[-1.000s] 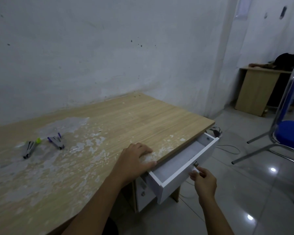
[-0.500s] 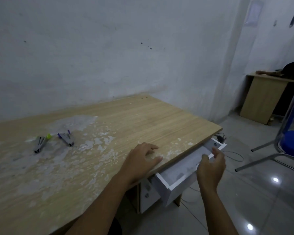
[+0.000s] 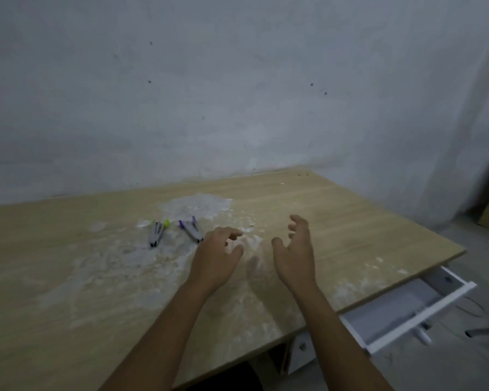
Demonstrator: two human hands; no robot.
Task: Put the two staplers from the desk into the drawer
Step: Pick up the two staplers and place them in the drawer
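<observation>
Two small staplers lie side by side on the wooden desk (image 3: 68, 277): one grey with a yellow-green tip (image 3: 157, 232), the other grey with purple ends (image 3: 191, 228). My left hand (image 3: 219, 256) hovers just right of the purple stapler, fingers curled and apart, holding nothing. My right hand (image 3: 295, 249) is raised over the desk further right, fingers spread, also holding nothing. The white drawer (image 3: 446, 306) stands pulled out under the desk's right front edge; its inside looks bare.
A grey wall (image 3: 237, 94) runs along the desk's far edge. White worn patches cover the desk's middle. A second closed drawer front (image 3: 301, 347) sits below the open one. Tiled floor and a chair leg (image 3: 486, 331) lie at the right.
My right hand has left the drawer and both hands have moved up over the desk toward the staplers. The view has swung left. The drawer stays pulled out.
</observation>
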